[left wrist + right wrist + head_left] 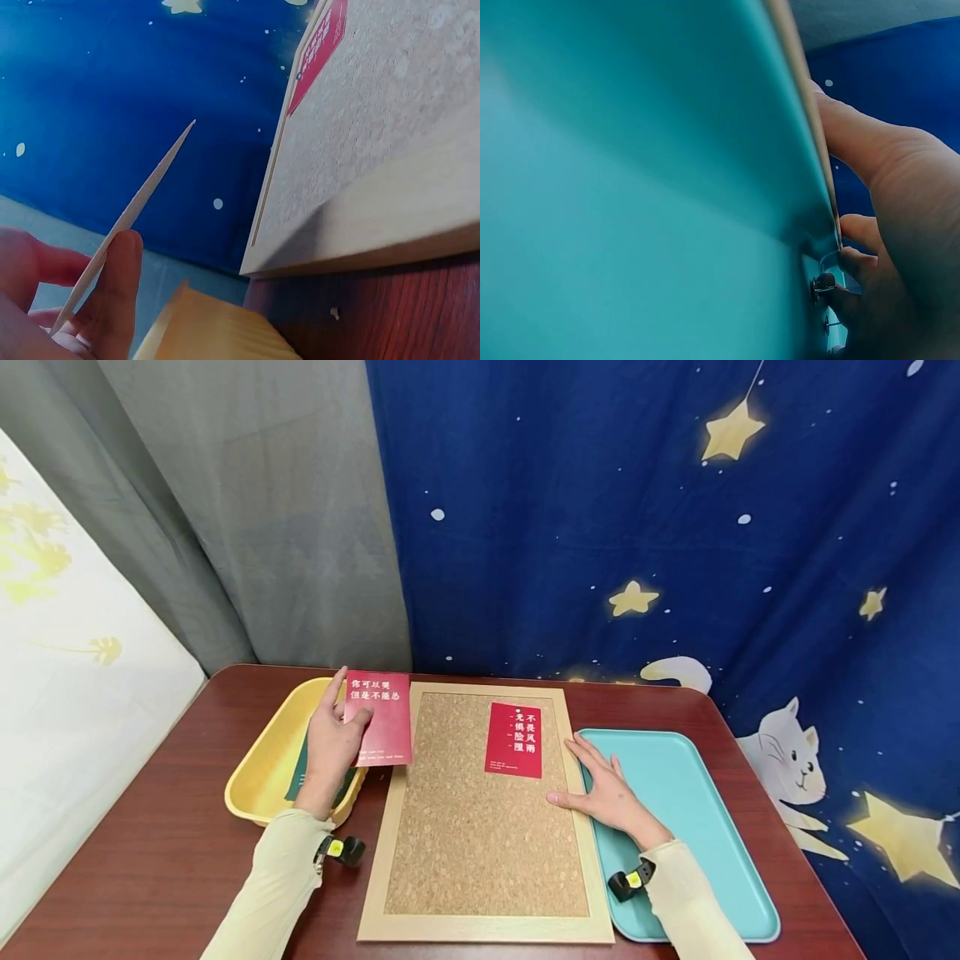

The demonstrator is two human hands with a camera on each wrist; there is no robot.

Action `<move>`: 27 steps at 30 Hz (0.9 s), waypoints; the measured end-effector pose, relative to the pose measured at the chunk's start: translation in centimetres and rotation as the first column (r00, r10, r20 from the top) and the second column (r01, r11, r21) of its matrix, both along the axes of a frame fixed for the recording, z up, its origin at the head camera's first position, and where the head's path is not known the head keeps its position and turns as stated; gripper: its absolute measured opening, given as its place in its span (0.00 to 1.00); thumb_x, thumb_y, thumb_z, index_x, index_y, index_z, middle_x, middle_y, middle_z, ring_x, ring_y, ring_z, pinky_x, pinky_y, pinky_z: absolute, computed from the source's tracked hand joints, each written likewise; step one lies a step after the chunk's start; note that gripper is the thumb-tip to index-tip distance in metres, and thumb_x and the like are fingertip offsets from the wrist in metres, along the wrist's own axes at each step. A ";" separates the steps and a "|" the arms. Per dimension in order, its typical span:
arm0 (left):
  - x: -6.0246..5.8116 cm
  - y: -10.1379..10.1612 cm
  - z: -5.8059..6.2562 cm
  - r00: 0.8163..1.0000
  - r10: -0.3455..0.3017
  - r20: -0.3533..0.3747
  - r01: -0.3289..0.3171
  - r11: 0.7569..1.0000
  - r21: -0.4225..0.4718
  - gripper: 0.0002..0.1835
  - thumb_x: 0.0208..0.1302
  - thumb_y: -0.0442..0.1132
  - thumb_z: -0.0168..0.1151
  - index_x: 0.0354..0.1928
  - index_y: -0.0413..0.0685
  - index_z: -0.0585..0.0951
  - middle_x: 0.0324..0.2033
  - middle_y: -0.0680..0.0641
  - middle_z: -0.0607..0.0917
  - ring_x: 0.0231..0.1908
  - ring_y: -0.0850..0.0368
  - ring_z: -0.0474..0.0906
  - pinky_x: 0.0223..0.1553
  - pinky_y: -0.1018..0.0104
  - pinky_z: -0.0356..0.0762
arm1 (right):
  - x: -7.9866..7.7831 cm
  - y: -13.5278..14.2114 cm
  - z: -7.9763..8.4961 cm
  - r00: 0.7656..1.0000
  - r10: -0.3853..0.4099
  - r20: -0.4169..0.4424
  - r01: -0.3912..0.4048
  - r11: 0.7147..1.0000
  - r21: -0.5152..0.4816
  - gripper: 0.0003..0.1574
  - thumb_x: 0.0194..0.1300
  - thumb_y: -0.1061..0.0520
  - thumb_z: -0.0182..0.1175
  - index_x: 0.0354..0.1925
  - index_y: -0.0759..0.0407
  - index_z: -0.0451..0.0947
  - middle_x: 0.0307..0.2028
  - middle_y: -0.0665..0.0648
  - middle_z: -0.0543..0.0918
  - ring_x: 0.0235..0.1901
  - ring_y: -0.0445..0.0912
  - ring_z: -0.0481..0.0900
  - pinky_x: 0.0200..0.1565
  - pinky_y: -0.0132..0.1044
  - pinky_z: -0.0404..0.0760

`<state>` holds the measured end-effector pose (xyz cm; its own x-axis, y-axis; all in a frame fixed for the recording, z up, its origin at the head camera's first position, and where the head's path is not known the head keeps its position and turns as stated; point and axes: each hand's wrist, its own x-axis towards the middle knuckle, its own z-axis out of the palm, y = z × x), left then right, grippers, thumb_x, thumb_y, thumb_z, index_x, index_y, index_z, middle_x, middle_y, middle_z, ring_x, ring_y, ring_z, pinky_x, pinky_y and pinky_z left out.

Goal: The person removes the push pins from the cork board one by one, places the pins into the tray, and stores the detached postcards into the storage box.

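My left hand (333,739) pinches a pinkish-red card (392,731) with white lettering, thumb in front and fingers behind. The card overlaps the upper left frame of a corkboard (480,852) in the head view; the left wrist view shows it edge-on, raised between thumb and fingers (124,262). A second red card (501,743), with a small pale pin near its top, lies on the cork at upper right. My right hand (611,793) rests at the board's right edge, fingers spread and thumb reaching over the wooden frame.
Left of the board stands a yellow basket (258,772) with dark green cards (297,781) inside. A turquoise tray (693,810) lies along the board's right side, under the right forearm. Small metal pins (823,283) show near the tray's edge. Curtains (525,568) hang behind the table.
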<state>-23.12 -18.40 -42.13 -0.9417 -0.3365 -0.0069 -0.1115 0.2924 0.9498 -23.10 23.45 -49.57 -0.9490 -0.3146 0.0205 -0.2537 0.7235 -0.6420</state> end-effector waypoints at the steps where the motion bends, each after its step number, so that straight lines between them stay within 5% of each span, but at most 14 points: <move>1: 0.0 -0.1 0.0 1.000 0.001 0.000 -0.001 1.000 0.001 0.39 0.70 0.43 0.59 0.75 0.80 0.53 0.53 0.37 0.85 0.32 0.53 0.89 0.33 0.66 0.86 | 0.0 0.0 0.0 1.000 -0.001 0.000 0.001 1.000 0.001 0.66 0.49 0.31 0.73 0.77 0.51 0.54 0.79 0.57 0.51 0.77 0.58 0.51 0.73 0.69 0.32; 9: 0.4 -0.8 0.0 1.000 0.007 -0.003 -0.007 1.000 -0.001 0.38 0.72 0.42 0.55 0.77 0.77 0.51 0.51 0.36 0.85 0.26 0.61 0.86 0.31 0.70 0.85 | 0.1 0.0 0.0 1.000 0.000 -0.002 0.000 1.000 -0.005 0.66 0.49 0.32 0.73 0.77 0.51 0.54 0.79 0.57 0.51 0.77 0.58 0.50 0.73 0.69 0.31; 21: 1.1 -2.0 0.3 0.998 0.014 0.055 -0.017 0.999 0.049 0.37 0.74 0.40 0.48 0.79 0.70 0.48 0.60 0.36 0.79 0.25 0.68 0.81 0.31 0.75 0.83 | 0.2 -0.1 0.0 1.000 -0.001 -0.009 0.001 1.000 0.004 0.66 0.49 0.32 0.73 0.77 0.51 0.54 0.79 0.58 0.51 0.77 0.58 0.51 0.73 0.69 0.32; 27: 1.1 -2.3 0.2 0.997 0.067 0.040 -0.071 0.992 0.103 0.34 0.74 0.39 0.51 0.77 0.57 0.51 0.59 0.35 0.78 0.25 0.72 0.81 0.30 0.75 0.83 | 0.2 -0.1 0.0 1.000 0.000 -0.012 0.000 1.000 0.001 0.66 0.50 0.32 0.72 0.77 0.51 0.53 0.79 0.57 0.51 0.77 0.58 0.50 0.73 0.69 0.32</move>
